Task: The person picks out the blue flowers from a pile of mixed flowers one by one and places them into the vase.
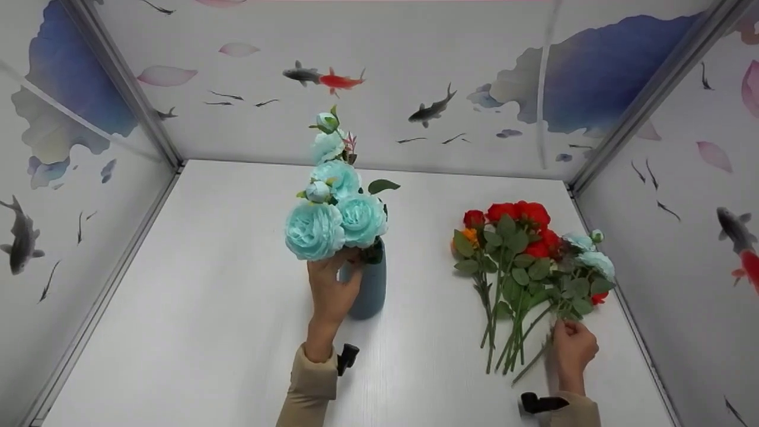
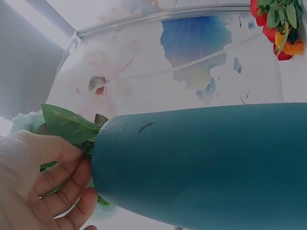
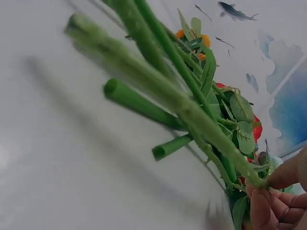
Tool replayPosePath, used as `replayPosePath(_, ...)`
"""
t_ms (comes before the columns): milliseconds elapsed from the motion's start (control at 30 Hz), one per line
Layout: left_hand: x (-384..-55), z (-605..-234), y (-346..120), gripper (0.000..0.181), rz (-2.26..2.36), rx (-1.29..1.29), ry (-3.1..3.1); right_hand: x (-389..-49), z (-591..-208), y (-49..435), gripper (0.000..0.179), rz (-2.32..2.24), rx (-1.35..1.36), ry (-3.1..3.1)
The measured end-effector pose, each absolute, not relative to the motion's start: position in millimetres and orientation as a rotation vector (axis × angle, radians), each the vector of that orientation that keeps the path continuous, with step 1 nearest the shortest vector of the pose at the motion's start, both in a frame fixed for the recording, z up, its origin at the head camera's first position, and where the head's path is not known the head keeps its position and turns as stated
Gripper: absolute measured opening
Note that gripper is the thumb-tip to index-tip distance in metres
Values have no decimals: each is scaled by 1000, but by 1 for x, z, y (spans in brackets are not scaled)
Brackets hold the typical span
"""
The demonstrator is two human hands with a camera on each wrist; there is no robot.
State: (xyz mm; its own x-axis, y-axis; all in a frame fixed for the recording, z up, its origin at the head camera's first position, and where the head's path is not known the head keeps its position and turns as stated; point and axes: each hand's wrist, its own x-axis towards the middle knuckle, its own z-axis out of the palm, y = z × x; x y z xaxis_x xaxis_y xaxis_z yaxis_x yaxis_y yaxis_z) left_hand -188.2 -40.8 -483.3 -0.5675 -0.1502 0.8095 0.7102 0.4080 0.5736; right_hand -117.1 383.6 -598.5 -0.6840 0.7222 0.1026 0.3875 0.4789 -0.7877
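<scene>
A blue-green vase [image 1: 369,290] stands upright left of the table's middle, with pale turquoise artificial flowers [image 1: 337,178] rising from its mouth. At the vase's rim, my left hand [image 1: 335,284] pinches the flowers' stems just under the blooms. The left wrist view shows that hand [image 2: 53,177] with thumb and fingers curled beside a green leaf [image 2: 69,123], right at the rim. Over on the right, my right hand [image 1: 574,344] holds a green flower stem [image 3: 177,100] between thumb and fingertips; its bloom is hidden among leaves.
A bunch of artificial flowers lies on the white table [image 1: 195,284], right side: red flowers [image 1: 522,214], an orange flower [image 1: 465,242] and turquoise flowers [image 1: 596,261], their stems pointing toward me. Walls printed with fish and petals enclose the table's back and sides.
</scene>
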Motion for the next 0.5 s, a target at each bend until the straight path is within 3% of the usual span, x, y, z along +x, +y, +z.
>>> replayPosePath(500,-178,-488,-34,15,-1323,-520,-1798,-120,-574,367,18,1316,-842,-1941)
